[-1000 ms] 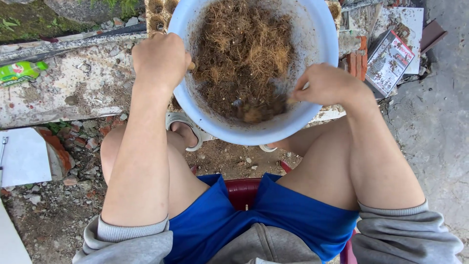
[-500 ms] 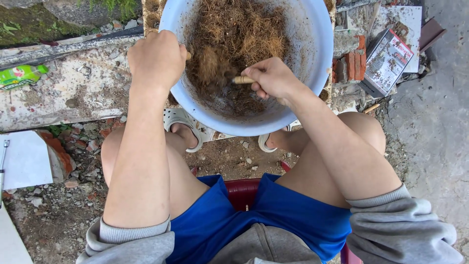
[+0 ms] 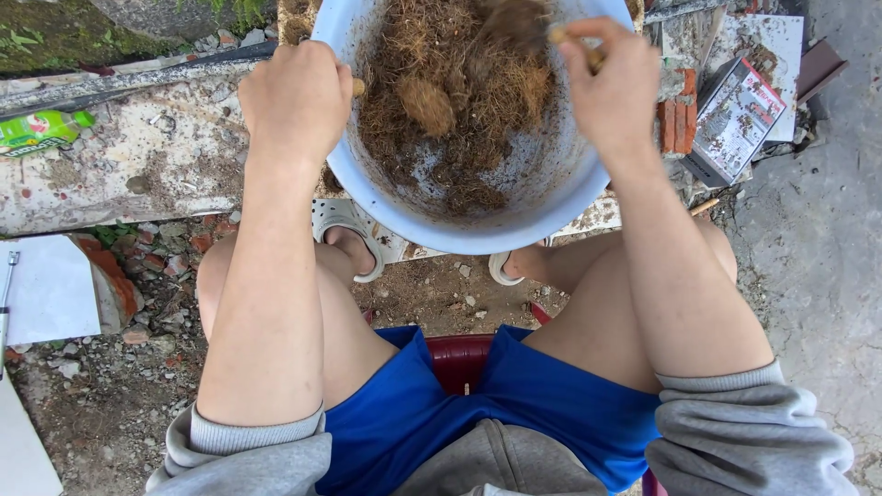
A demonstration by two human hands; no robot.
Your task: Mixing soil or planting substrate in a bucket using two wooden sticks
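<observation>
A pale blue plastic basin (image 3: 514, 225) stands in front of my knees, filled with brown fibrous coconut husk (image 3: 459, 83) and dark soil. My left hand (image 3: 294, 96) grips the basin's left rim, with a wooden tip showing by the thumb. My right hand (image 3: 611, 87) is raised over the basin's right side, closed around a wooden-handled tool (image 3: 565, 37) that lifts a clump of fibre at the top of the view. The tool's working end is hidden in the fibre.
A weathered concrete slab (image 3: 138, 165) runs to the left with a green packet (image 3: 41, 130) on it. Broken bricks (image 3: 675, 119), a printed box (image 3: 735, 119) and rubble lie to the right. A white sheet (image 3: 46, 289) lies at left. I sit on a dark red stool (image 3: 457, 358).
My right hand swept from the basin's near right edge into the middle, then up to the far right, lifting fibre with the tool. My left hand stayed on the rim.
</observation>
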